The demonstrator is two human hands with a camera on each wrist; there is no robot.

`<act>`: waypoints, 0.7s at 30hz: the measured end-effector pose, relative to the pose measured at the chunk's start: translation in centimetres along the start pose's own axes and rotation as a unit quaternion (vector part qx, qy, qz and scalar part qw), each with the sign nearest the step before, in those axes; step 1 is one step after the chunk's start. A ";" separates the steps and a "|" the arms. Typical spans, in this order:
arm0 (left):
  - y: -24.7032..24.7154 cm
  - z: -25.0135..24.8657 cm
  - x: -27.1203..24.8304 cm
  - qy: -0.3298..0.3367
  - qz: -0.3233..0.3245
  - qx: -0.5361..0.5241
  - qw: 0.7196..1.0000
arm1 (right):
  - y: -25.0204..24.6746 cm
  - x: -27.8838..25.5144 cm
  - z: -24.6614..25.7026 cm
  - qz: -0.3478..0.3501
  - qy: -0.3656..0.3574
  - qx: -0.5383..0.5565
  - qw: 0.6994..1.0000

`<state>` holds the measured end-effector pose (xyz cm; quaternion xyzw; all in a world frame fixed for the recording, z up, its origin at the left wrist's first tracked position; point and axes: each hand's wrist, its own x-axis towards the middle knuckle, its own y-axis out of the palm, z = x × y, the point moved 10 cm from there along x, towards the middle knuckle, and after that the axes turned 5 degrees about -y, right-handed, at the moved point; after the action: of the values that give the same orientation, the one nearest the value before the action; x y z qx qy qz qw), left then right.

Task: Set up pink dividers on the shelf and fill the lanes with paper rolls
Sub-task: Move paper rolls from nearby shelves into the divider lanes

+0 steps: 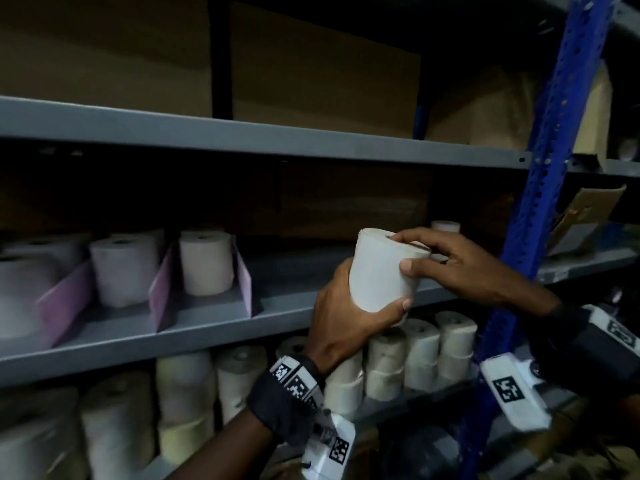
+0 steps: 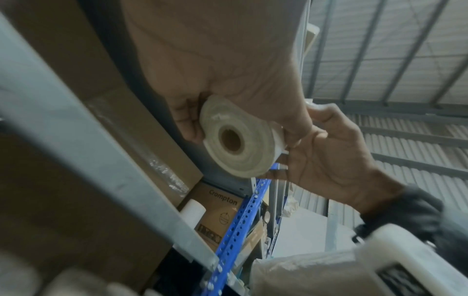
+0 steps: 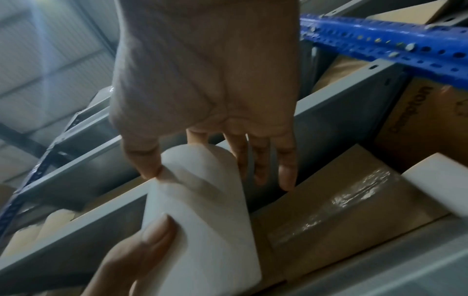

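**Paper, painted metal, cardboard**

Matt white paper on the held roll (image 1: 382, 271), smooth along the wrap, layered at the end face round a brown cardboard core (image 2: 230, 140). Grey painted metal, dull and smooth, on the shelf (image 1: 207, 323) beneath that roll. Left of the roll, pink dividers (image 1: 65, 299) of matt card. Right of it, glossy blue perforated metal upright (image 1: 540, 168). Above, matt brown cardboard boxes (image 1: 322, 71); shiny clear tape (image 3: 354, 202) on one.
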<state>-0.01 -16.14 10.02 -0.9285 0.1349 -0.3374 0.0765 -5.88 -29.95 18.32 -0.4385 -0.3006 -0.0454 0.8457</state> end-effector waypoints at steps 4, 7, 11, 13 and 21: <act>-3.7 -0.1 -4.8 -0.011 -0.033 0.000 0.999 | 3.1 -1.2 4.4 0.008 -0.014 0.021 1.000; -6.4 0.1 -7.4 -0.025 -0.047 0.005 0.999 | 5.3 -1.9 7.1 0.002 -0.022 0.066 0.998; -10.7 0.1 -10.3 -0.027 -0.076 0.017 0.997 | 8.5 -1.5 10.7 0.020 -0.049 0.069 0.996; -12.5 0.1 -11.6 -0.023 -0.090 0.009 0.996 | 10.0 -0.9 12.4 0.030 -0.064 0.063 0.995; -20.5 2.0 -18.1 -0.051 -0.209 0.062 0.975 | 17.7 1.4 18.0 0.086 -0.102 0.062 0.989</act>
<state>-7.97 8.95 2.35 -0.9455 -0.0876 -0.3061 0.0686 -7.19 -5.01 14.25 -0.4113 -0.3492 0.0915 0.8370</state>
